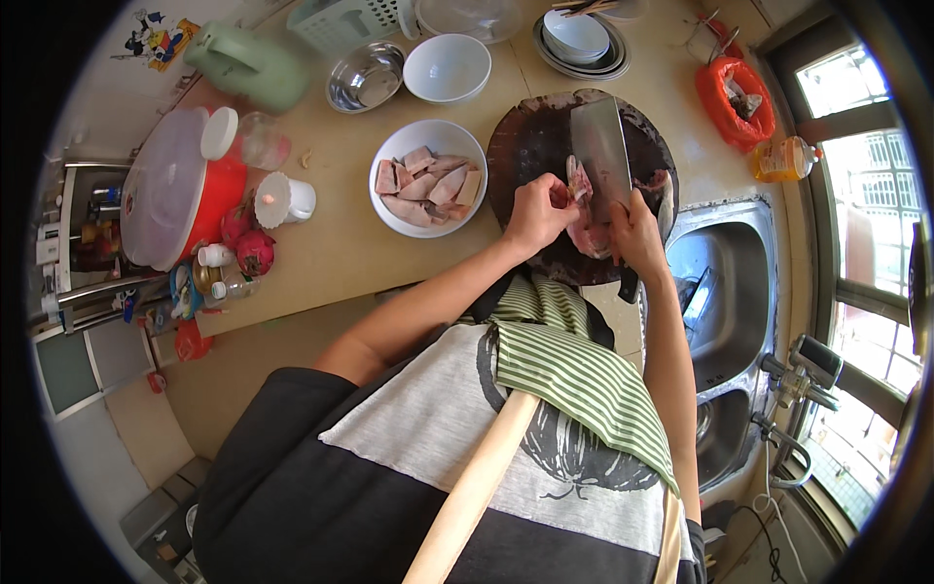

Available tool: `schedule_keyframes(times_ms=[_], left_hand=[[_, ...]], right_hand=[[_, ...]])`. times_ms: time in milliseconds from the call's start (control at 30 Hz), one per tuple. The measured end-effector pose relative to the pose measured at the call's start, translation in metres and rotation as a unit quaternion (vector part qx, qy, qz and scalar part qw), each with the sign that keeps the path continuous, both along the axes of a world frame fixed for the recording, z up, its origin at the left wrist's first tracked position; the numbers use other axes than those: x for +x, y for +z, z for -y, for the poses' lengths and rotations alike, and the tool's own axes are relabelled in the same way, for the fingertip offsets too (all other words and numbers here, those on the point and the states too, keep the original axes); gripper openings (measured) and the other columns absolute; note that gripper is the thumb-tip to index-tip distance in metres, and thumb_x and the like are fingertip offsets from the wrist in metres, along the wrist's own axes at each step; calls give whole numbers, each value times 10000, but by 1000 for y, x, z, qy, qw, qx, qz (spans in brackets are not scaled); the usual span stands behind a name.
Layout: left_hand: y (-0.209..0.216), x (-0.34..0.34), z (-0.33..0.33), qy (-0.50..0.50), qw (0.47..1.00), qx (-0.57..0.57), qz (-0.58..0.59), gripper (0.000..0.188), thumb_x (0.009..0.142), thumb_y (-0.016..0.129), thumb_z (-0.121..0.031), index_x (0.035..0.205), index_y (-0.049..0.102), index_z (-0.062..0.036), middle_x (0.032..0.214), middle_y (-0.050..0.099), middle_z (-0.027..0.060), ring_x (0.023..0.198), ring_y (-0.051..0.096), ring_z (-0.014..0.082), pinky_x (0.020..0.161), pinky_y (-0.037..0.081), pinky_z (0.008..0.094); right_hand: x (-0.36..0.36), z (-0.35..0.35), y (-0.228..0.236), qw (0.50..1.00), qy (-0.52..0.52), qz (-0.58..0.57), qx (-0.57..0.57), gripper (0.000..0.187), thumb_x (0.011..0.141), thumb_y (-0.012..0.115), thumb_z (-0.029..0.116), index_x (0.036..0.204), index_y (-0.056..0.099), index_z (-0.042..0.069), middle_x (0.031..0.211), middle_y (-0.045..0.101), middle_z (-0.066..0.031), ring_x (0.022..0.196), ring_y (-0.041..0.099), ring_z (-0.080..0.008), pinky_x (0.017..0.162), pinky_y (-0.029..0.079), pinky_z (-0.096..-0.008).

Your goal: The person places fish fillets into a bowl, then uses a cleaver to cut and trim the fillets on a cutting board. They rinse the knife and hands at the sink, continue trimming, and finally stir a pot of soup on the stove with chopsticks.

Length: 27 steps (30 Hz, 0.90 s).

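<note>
A dark round chopping board (530,136) lies on the counter before me. My right hand (638,237) grips a cleaver (601,136) near its dark handle, with the broad blade pointing away from me over the board. My left hand (538,212) pinches a strip of raw pinkish meat, which looks like fish (578,180), just left of the blade. More of this raw flesh (591,239) lies below the fingers, partly hidden by my hands. Another dark red scrap (654,181) sits at the board's right side. Left of the board, a white bowl (428,229) holds several pale cut chunks (418,185).
Beyond stand a steel bowl (365,78), a white bowl (447,68) and stacked bowls (576,37). A double sink (725,331) adjoins the board's right, near a red bag-lined container (735,102) and a yellow bottle (786,160). Dragon fruit (255,253) and a white cup (285,200) sit left.
</note>
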State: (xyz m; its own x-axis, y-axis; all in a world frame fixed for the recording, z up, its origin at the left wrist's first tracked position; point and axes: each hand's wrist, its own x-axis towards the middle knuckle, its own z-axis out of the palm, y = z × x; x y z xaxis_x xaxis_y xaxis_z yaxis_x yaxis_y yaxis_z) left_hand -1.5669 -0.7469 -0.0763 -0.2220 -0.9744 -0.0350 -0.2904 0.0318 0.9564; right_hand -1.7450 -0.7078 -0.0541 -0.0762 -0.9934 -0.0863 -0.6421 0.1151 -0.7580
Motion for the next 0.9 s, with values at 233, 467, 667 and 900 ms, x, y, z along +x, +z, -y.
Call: schedule_keyframes(times_ms=[233,467,667,900], left_hand=[[-18,1,0,32,996,82,-29,175,719,711,-42,845,629,47,722,663,76,648,622,108,590,512,272],[-16,2,2,47,993,107,-14,120,741,689,-17,818,628,53,716,657,76,623,616,109,545,522,267],[-16,4,0,34,988,132,-78,118,784,696,-38,815,625,51,708,660,67,614,616,89,550,522,241],[0,4,-7,44,990,108,-72,260,749,767,-182,805,648,42,678,666,97,603,637,125,581,515,275]], right_hand=[[21,-10,7,981,27,-154,-116,178,957,510,143,901,384,31,625,587,-243,537,599,-421,440,449,-465],[38,-21,20,982,-50,-126,-132,164,954,509,124,905,395,17,668,599,-254,604,581,-467,484,448,-477],[31,-13,81,978,-146,-111,-104,147,952,498,103,905,400,4,648,586,-252,568,532,-490,463,431,-439],[41,-34,120,946,-185,-70,-258,137,937,517,77,925,398,10,591,566,-190,562,573,-340,496,429,-435]])
